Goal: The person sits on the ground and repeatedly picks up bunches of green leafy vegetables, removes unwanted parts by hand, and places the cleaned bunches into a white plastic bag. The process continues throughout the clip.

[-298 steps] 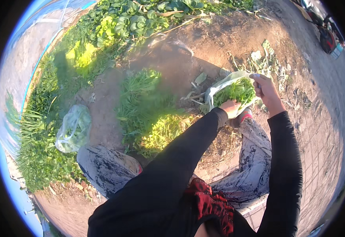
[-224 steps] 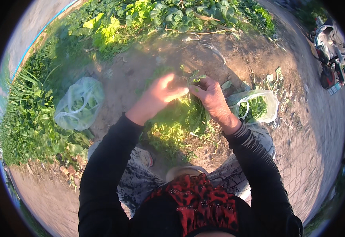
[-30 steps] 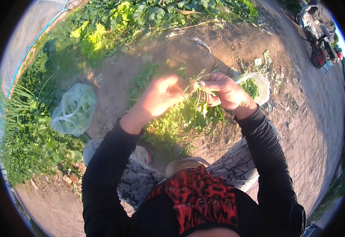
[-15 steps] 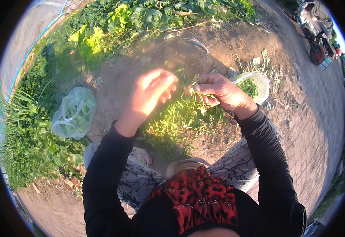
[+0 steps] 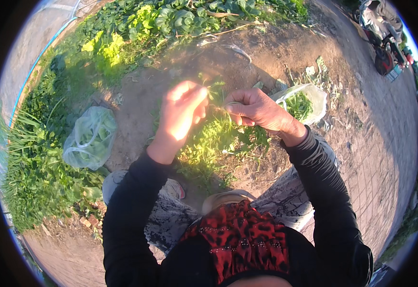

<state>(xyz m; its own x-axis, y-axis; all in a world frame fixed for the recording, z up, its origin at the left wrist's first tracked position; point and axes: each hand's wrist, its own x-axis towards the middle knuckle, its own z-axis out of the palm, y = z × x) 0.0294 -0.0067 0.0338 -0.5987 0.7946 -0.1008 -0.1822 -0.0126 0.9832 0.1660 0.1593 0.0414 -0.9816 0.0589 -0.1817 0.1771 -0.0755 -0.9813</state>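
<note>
In front of me both hands are raised over the green leafy plants point(image 5: 206, 150) growing between my feet. My left hand point(image 5: 182, 105), in bright sun, has its fingers curled and thumb pressed in around a leafy green sprig point(image 5: 214, 89), whose leaves stick out past the fingertips. Close by on the right, my right hand point(image 5: 256, 110) pinches thin green stems between thumb and forefinger. Glare and blur hide where the stems in the two hands meet or part.
A clear plastic bag point(image 5: 90, 138) of green leaves lies to the left beside dense greenery. On the right is an open plastic bag point(image 5: 314, 103) with cut greens. Round-leaved greens point(image 5: 185, 19) grow at the far side; a parked vehicle point(image 5: 385, 43) stands far right.
My right hand has moved left, closer to my left hand. The sprig now shows at my left fingertips, and the leafy stems that hung below my right hand have left that spot.
</note>
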